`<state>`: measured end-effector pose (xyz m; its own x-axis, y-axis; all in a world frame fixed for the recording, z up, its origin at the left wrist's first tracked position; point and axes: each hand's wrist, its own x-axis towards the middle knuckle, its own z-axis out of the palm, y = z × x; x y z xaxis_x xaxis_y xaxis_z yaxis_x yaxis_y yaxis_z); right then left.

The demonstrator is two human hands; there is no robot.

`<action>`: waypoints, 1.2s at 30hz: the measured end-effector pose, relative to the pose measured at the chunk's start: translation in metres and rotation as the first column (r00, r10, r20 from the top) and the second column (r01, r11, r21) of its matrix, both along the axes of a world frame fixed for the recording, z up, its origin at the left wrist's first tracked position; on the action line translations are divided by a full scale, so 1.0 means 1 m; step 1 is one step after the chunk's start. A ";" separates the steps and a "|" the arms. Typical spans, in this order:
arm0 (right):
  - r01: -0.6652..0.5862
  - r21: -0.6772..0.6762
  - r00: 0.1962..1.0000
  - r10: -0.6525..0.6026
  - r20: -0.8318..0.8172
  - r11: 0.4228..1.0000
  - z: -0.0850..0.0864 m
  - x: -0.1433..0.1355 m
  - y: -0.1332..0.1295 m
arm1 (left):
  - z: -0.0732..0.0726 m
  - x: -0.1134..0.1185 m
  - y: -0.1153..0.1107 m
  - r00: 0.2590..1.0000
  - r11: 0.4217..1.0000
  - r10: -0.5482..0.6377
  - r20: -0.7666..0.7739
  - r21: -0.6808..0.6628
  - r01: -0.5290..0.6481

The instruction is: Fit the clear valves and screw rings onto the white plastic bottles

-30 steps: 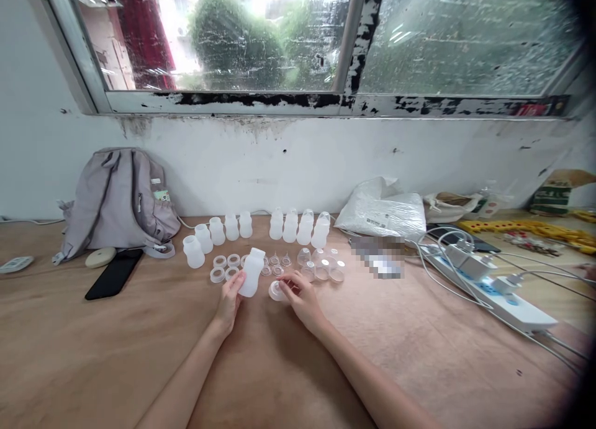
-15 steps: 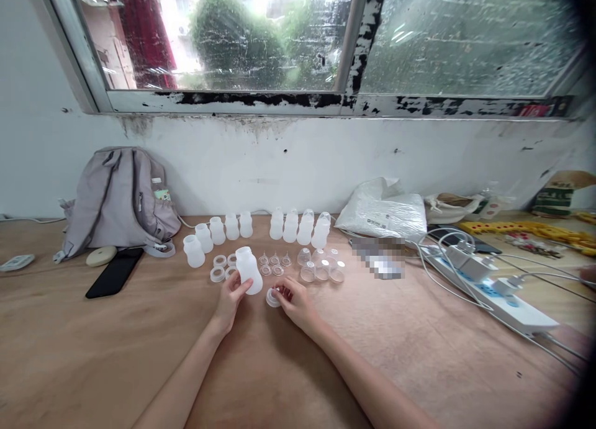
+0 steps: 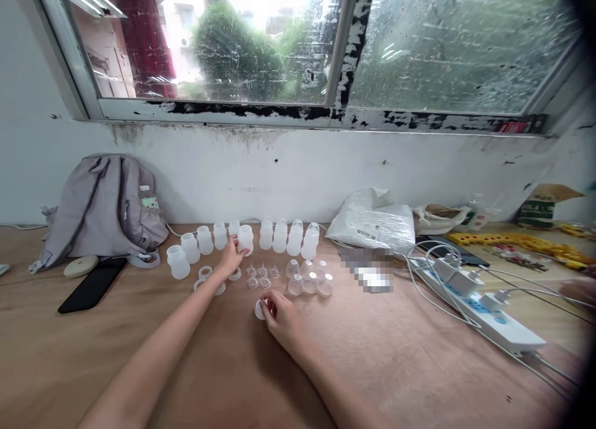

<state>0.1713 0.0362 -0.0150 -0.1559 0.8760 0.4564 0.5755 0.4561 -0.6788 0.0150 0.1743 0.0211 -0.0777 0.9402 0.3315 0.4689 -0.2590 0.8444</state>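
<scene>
My left hand (image 3: 234, 255) reaches to the back row with its fingers round a frosted white bottle (image 3: 245, 239), which stands beside several open bottles (image 3: 190, 248). Nearer to me, my right hand (image 3: 279, 314) pinches a small ring-shaped piece (image 3: 261, 309) on the table. Capped bottles (image 3: 295, 237) stand upright at the back, right of my left hand. Between the hands lie several clear nipples (image 3: 262, 271), with domed clear caps (image 3: 310, 284) to their right. White rings (image 3: 205, 272) lie partly hidden under my left forearm.
On the left are a grey backpack (image 3: 100, 208), a black phone (image 3: 93, 285) and a round beige object (image 3: 81, 266). A plastic-wrapped package (image 3: 372, 223) lies at the back right. A power strip (image 3: 479, 305) with cables runs along the right. A window is above.
My left hand has moved back and up with the bottle, toward the bottle row. My right hand still holds the ring-shaped piece at about the same place. The view has shifted slightly.
</scene>
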 end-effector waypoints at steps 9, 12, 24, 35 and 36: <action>-0.037 -0.014 0.999 0.037 0.011 0.999 -0.003 -0.002 0.000 | -0.025 0.017 0.030 0.972 0.995 0.054 -0.227 -0.072 -0.072; -0.038 -0.026 0.999 0.039 0.021 0.999 -0.004 -0.002 0.000 | -0.030 0.018 0.031 0.953 0.991 0.081 -0.293 -0.079 -0.109; -0.027 -0.036 0.999 0.028 0.040 0.999 -0.005 -0.003 0.000 | -0.035 0.012 0.042 0.848 0.950 0.152 -0.507 -0.162 -0.266; -0.011 -0.050 0.997 0.014 0.074 0.999 -0.004 -0.002 0.001 | -0.028 0.012 0.049 0.800 0.938 0.105 -0.590 -0.208 -0.276; -0.006 -0.047 0.997 0.009 0.080 0.999 -0.004 -0.002 0.000 | -0.028 0.013 0.050 0.800 0.938 0.102 -0.591 -0.209 -0.275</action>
<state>0.1688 0.0365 -0.0188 -0.1968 0.8946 0.4012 0.6255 0.4297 -0.6513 0.0277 0.2246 -0.0068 -0.1437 0.9838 0.1074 0.8968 0.0835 0.4345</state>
